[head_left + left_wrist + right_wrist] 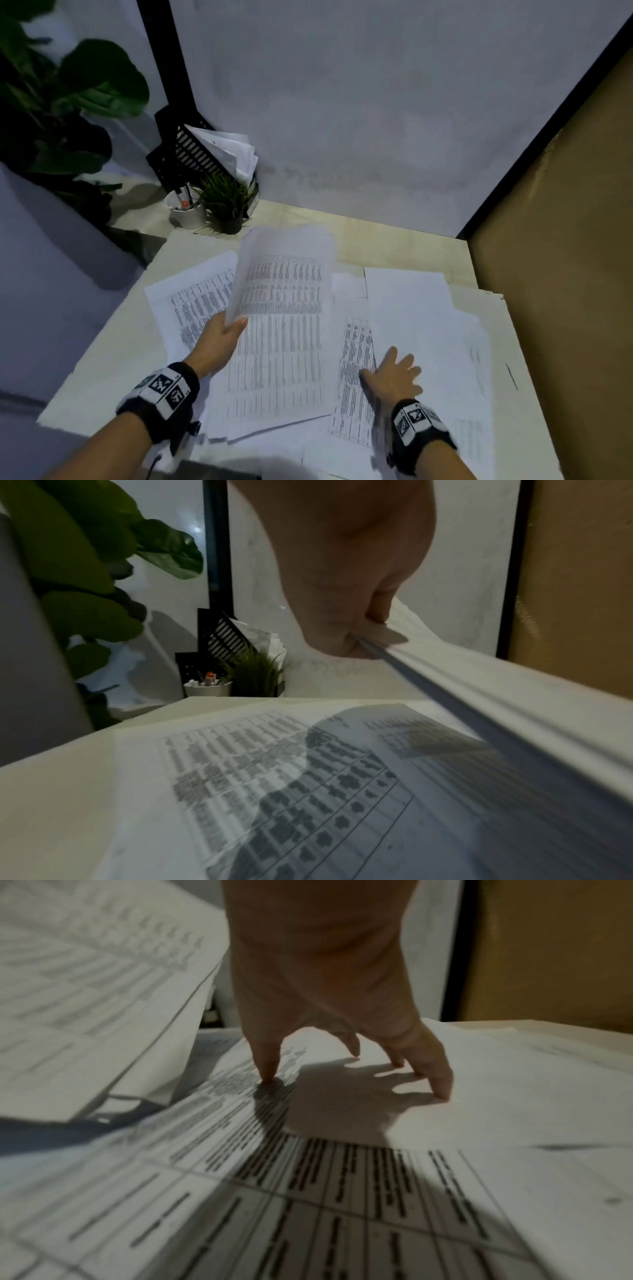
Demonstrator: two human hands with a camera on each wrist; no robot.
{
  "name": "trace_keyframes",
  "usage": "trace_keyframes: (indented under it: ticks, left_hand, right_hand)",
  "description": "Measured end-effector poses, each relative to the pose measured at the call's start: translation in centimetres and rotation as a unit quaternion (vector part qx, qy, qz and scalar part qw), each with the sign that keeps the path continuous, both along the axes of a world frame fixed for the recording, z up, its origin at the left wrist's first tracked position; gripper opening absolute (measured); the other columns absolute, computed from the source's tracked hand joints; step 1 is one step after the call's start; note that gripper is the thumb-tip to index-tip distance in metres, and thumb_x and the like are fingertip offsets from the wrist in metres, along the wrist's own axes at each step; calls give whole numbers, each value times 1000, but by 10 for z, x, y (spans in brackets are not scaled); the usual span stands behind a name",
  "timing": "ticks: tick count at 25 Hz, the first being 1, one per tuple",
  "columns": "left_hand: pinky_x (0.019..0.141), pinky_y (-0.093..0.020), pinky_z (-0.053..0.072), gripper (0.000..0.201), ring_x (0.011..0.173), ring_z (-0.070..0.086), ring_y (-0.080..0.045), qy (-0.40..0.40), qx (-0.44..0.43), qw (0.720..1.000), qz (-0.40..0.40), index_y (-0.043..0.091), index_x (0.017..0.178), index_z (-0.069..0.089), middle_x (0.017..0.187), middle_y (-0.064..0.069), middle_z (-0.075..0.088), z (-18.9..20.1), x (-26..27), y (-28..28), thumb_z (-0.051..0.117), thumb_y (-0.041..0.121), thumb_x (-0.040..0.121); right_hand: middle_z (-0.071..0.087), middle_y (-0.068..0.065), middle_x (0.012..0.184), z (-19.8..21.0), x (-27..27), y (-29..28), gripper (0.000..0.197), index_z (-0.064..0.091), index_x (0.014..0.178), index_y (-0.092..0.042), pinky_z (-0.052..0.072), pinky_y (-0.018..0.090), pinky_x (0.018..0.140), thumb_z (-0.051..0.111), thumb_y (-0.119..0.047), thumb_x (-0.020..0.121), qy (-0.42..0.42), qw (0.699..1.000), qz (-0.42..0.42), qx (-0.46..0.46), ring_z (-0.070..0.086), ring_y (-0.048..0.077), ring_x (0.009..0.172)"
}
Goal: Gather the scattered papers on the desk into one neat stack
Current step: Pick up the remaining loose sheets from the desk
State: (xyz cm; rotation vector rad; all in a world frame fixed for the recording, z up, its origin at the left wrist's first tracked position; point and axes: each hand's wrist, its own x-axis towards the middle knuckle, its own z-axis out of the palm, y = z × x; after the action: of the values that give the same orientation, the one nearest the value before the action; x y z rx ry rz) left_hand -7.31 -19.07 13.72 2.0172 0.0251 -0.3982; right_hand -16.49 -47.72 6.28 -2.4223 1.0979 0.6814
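Observation:
My left hand (226,334) pinches the left edge of a thin bundle of printed sheets (284,308), lifted off the desk and tilted up; in the left wrist view the left hand (346,631) clamps the bundle's edge (445,685). Under it lies another printed sheet (191,308). My right hand (394,375) is spread, its straight fingertips (441,1088) pressing down on a blank white sheet (414,318) that overlaps a printed table sheet (356,377). More loose papers (476,394) spread to the right over the pale desk (376,243).
At the desk's back left stand a black file rack with papers (202,154), a white pen cup (185,209) and a small potted plant (227,202). A large leafy plant (68,102) is beyond. A brown partition (565,274) borders the right side, a white wall behind.

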Motion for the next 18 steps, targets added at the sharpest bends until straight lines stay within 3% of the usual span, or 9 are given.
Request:
trace_keyframes:
  ticks: [2,4,7,9,11,13,14,16,18]
  left_hand:
    - [45,-23,31,18,46,33,-13,14,15,1000,18,11,83,51,55,0,36,-8,-1,18,45,23,93]
    - [45,-23,30,23,45,32,-13,19,7,999,33,2,85,52,54,0,35,-14,-4,27,46,23,93]
    - [40,-22,29,23,41,28,-10,20,5,999,38,4,78,48,52,1,32,-15,-6,29,46,22,93]
    - [39,-21,29,24,41,28,-10,21,-2,999,39,9,73,44,53,1,32,-14,-7,27,47,22,92]
    - [40,-21,30,23,43,30,-11,21,-9,999,37,11,74,46,54,0,33,-13,-6,24,47,24,92]
    - [42,-22,32,21,46,33,-12,20,-13,999,34,11,78,50,57,-2,36,-15,-3,22,47,27,92]
    - [45,-23,34,21,49,36,-15,20,-14,999,32,10,83,52,60,-5,40,-17,-2,21,47,28,92]
    - [56,-28,40,22,63,46,-19,17,-26,999,36,11,95,55,73,-11,49,-19,4,19,46,31,92]
    - [64,-32,42,22,75,50,-22,12,-45,998,39,13,98,55,83,-11,52,-19,11,15,46,32,91]
  right_hand:
    - [-3,20,155,-1,12,9,97,-2,147,-17,24,56,108,54,-55,77,24,1000,10,0,6,45,139]
    - [-3,23,154,0,22,12,95,-6,147,-16,26,57,107,55,-44,80,45,999,7,-11,8,48,138]
    - [6,29,153,-5,25,12,80,-7,147,-11,37,54,102,47,-27,91,94,989,70,-89,21,50,135]
    - [22,29,149,0,20,3,71,2,147,-6,43,46,99,45,-22,93,100,978,128,-131,37,44,130]
    - [49,26,131,22,17,-10,49,27,137,2,49,38,85,43,-14,93,-6,989,118,-90,55,36,113]
    - [62,23,108,50,15,-27,30,46,119,5,46,33,69,40,0,90,-188,982,28,6,59,32,88]
    - [62,21,102,64,10,-35,29,49,117,4,44,31,67,40,4,90,-266,961,-26,72,56,29,81]
    - [62,13,104,89,-6,-43,31,52,121,-1,47,32,76,43,3,91,-389,883,-115,238,58,26,87]
    - [63,7,106,92,-29,-51,30,53,118,-7,49,36,83,44,2,92,-413,819,-202,343,61,26,95]
